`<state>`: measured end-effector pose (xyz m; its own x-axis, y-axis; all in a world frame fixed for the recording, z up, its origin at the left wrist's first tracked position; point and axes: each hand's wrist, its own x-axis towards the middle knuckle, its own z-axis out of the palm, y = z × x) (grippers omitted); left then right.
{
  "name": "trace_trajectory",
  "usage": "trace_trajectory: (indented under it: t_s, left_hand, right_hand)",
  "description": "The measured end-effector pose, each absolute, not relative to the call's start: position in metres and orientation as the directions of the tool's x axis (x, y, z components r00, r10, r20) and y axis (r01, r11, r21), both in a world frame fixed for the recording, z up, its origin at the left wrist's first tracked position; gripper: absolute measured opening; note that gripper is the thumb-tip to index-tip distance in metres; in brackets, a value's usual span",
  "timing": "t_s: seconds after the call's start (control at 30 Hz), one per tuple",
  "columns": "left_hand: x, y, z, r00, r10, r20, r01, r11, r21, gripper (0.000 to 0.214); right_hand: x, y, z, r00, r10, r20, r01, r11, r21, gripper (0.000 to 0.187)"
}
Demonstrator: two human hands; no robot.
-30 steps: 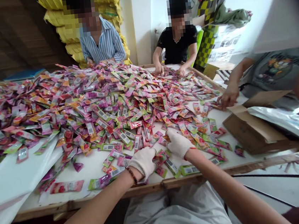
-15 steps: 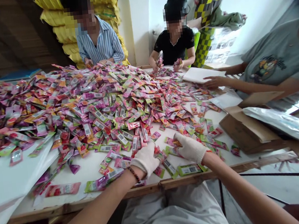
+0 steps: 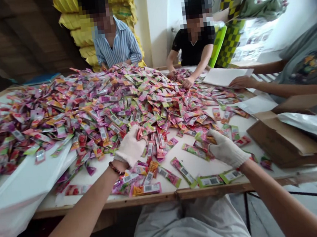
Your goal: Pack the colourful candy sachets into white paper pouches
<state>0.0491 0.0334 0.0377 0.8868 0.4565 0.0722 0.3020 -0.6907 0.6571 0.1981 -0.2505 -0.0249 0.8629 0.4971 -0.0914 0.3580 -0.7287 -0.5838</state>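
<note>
A large heap of small shiny snack packets (image 3: 111,97), pink, purple, orange and green, covers much of the white-topped table. My left hand (image 3: 130,147), in a white glove with a beaded bracelet at the wrist, is at the heap's near edge. Its fingers curl on a pinkish packet, partly hidden by the glove. To the right, my right hand (image 3: 226,149), also gloved, closes thumb and fingers around a few packets (image 3: 205,138) just above the tabletop. Between my hands and the near edge lie several loose packets, among them an orange one (image 3: 146,189) and a green-ended one (image 3: 183,170).
White plastic bags (image 3: 31,180) lie at the left. At the right stand an open cardboard box (image 3: 285,139) and a clear plastic bag (image 3: 312,125). Two people sit across the heap; another at right touches a white sheet (image 3: 224,77). A wooden rim (image 3: 111,205) edges the table.
My left hand has moved forward and left to the heap, and more packets lie near the front edge. My right hand has shifted right. The person in black has lowered both hands to the packets.
</note>
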Motion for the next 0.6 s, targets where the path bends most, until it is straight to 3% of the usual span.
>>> trace_trajectory:
  t_s: [0.17,0.27,0.37,0.47,0.6]
  left_hand:
    - [0.069,0.041,-0.009,0.836,0.536,-0.119,0.526,-0.719,0.454,0.024]
    - [0.074,0.040,-0.036,0.843,0.498,-0.204,0.537,-0.754,0.377,0.023]
    - [0.067,0.043,-0.037,0.891,0.426,-0.156,0.447,-0.768,0.458,0.012]
    - [0.052,0.050,-0.017,0.899,0.436,0.036,0.337,-0.742,0.579,0.008]
    - [0.029,0.051,0.008,0.899,0.434,0.051,0.301,-0.699,0.649,0.011]
  right_hand:
    - [0.213,-0.234,-0.045,0.891,0.397,-0.219,0.307,-0.884,-0.352,0.043]
    - [0.216,-0.237,-0.056,0.884,0.350,-0.309,0.236,-0.906,-0.351,0.037]
    - [0.216,-0.250,-0.057,0.882,0.351,-0.313,0.215,-0.893,-0.396,0.037]
    - [0.209,-0.258,-0.051,0.899,0.415,-0.141,0.322,-0.844,-0.429,0.036]
    - [0.189,-0.243,-0.043,0.849,0.518,-0.108,0.344,-0.695,-0.631,0.049]
